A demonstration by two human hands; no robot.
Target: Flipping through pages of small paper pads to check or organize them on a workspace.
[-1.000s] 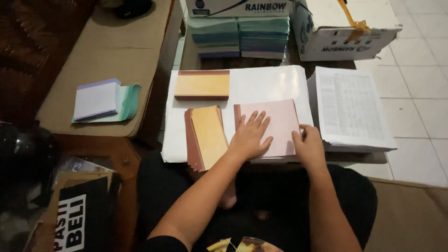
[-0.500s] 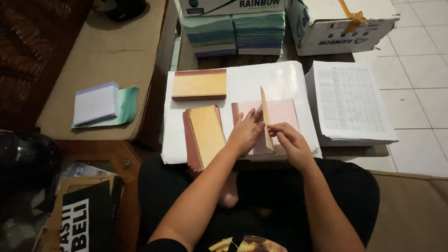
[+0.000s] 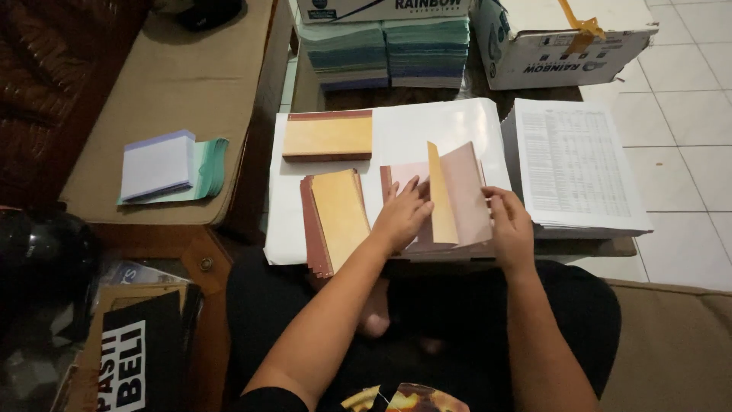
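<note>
Two hands worked on pink booklet (image 3: 415,179): left hand (image 3: 402,215) pressed flat to pin pages, right hand (image 3: 509,229) pinching lifted pink sheet (image 3: 467,192) edge; yellow-covered stack (image 3: 335,217) parked left on surface (image 3: 427,126).

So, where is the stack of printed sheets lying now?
In the head view, the stack of printed sheets lies at the right edge of the low table, just right of the right hand and below the cardboard box.

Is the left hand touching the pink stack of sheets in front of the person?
Touching. The head view shows the left hand pressed flat on the pink stack, fingers spread across its top beside the lifted sheets.
</note>
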